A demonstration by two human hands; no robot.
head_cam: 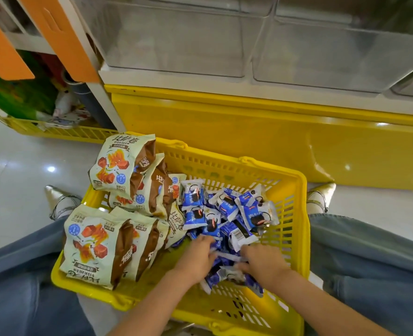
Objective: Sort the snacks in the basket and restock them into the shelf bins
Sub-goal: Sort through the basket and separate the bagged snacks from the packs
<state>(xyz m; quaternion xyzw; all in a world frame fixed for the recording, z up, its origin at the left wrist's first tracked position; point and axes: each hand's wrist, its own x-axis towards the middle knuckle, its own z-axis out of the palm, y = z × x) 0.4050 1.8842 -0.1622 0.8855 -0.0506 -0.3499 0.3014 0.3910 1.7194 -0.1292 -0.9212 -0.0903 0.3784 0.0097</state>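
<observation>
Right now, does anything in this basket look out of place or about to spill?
Yes: the cream-and-brown bags overhang the left rim of the yellow basket and could slide out. The small blue packets lie loose inside. Nothing looks torn.

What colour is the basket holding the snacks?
The basket is bright yellow, shown best in the head view.

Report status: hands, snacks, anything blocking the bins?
Left hand, right hand gripping blue snack packets in yellow basket. Cream snack bags stacked left. Clear shelf bins unblocked.

Bare basket floor [234,301] before packets [227,214]
</observation>
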